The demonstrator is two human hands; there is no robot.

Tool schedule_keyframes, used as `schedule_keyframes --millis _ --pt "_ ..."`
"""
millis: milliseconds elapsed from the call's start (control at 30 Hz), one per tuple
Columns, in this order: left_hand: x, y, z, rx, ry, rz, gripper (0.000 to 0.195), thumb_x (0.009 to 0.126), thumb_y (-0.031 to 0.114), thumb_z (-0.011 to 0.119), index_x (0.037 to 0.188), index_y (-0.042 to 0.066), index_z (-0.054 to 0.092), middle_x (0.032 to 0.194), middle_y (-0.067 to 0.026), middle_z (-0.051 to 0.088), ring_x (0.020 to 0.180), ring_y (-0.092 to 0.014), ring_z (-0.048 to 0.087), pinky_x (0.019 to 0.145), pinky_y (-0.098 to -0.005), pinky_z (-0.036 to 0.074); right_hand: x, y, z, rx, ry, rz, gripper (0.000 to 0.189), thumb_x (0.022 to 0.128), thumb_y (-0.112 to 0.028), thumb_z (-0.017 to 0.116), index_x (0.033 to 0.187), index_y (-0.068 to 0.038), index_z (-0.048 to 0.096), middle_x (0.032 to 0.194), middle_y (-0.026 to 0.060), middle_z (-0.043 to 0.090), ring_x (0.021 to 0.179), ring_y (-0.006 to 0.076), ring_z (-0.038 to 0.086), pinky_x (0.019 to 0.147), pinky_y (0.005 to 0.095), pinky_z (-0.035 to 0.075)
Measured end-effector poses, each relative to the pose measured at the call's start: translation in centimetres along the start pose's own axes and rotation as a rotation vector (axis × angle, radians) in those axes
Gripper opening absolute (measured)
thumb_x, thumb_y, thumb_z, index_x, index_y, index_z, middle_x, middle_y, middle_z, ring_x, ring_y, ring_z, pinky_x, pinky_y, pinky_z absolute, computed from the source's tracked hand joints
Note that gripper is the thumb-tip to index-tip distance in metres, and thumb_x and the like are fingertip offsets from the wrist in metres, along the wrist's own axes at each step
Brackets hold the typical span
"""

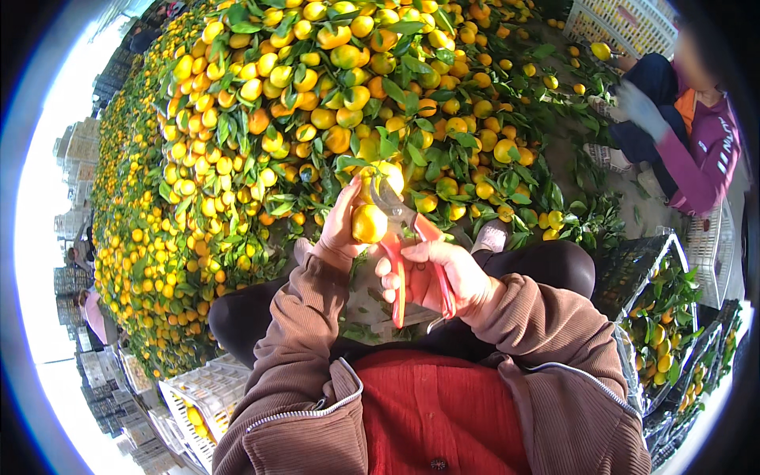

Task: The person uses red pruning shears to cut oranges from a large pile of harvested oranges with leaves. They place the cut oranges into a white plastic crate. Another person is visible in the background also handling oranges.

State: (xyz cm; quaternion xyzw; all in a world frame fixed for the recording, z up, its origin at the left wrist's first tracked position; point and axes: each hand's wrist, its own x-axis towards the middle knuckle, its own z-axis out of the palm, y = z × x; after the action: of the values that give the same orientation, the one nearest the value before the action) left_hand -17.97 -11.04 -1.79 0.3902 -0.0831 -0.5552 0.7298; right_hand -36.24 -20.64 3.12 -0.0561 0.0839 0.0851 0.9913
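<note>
My left hand [341, 228] holds a small bunch of yellow-orange citrus fruits [369, 224] with green leaves, in front of my body. Red-handled pruning shears [409, 237] are gripped in my right hand [454, 273]. Their metal blades are apart and lie against the upper fruit of the bunch, near its stem; whether a stem is between them I cannot tell. Just beyond both hands rises a large heap of citrus fruits [320, 113] with leaves still attached.
A white plastic crate [208, 386] with fruit stands at lower left. Lined crates of leafy fruit [659, 350] are at lower right. Another person [694, 136] with gloves sits at upper right, near a white crate [623, 27]. Stacked crates [80, 148] line the far left.
</note>
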Motion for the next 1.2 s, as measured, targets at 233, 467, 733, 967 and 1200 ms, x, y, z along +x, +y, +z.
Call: schedule_keyframes --millis 233,467,733,967,1200 --pt "-2.4 0.4 0.1 0.075 0.069 0.231 0.042 0.098 0.033 0.040 0.125 0.003 0.052 0.115 -0.0124 0.062 0.105 -0.025 0.061 0.094 -0.0362 0.046 1.0 0.2 0.7 -0.072 0.049 0.009 0.029 0.097 -0.021 0.047 0.119 -0.002 0.047 0.099 0.0130 0.060 0.074 0.0212 0.057 0.065 0.0365 0.051" --pt "-7.0 2.9 -1.2 0.114 0.237 0.159 0.045 0.096 0.041 0.047 0.124 0.006 0.053 0.107 -0.0129 0.064 0.080 -0.025 0.066 0.066 -0.0360 0.055 2.5 1.4 1.0 -0.233 0.126 0.088 0.025 0.095 -0.023 0.053 0.103 0.001 0.052 0.071 0.0033 0.050 0.051 0.0074 0.041 0.048 0.0222 0.038" --pt "-36.4 9.7 -10.1 0.484 0.840 0.760 0.046 0.097 0.038 0.044 0.132 0.007 0.045 0.115 -0.0150 0.060 0.092 -0.026 0.065 0.074 -0.0376 0.057 5.3 2.6 -1.0 -0.266 0.460 0.052 0.026 0.091 -0.012 0.045 0.109 0.005 0.053 0.091 0.0102 0.061 0.070 0.0199 0.056 0.068 0.0343 0.049" --pt "-66.4 9.6 -16.9 1.976 2.303 -0.305 0.063 0.087 0.041 0.060 0.133 0.000 0.046 0.121 -0.0250 0.057 0.111 -0.040 0.056 0.096 -0.0437 0.043 4.6 2.4 -1.3 -0.299 0.364 0.000 0.017 0.089 -0.010 0.048 0.098 0.002 0.054 0.095 0.0120 0.061 0.075 0.0218 0.058 0.071 0.0375 0.049" --pt "-45.0 17.3 -22.3 1.501 1.570 0.719 0.042 0.090 0.016 0.053 0.130 0.002 0.052 0.133 -0.0178 0.052 0.121 -0.028 0.051 0.099 -0.0352 0.041 2.4 3.9 -0.7 -0.334 0.286 0.100 0.021 0.087 -0.012 0.054 0.105 -0.002 0.053 0.090 0.0142 0.061 0.077 0.0259 0.062 0.071 0.0425 0.053"
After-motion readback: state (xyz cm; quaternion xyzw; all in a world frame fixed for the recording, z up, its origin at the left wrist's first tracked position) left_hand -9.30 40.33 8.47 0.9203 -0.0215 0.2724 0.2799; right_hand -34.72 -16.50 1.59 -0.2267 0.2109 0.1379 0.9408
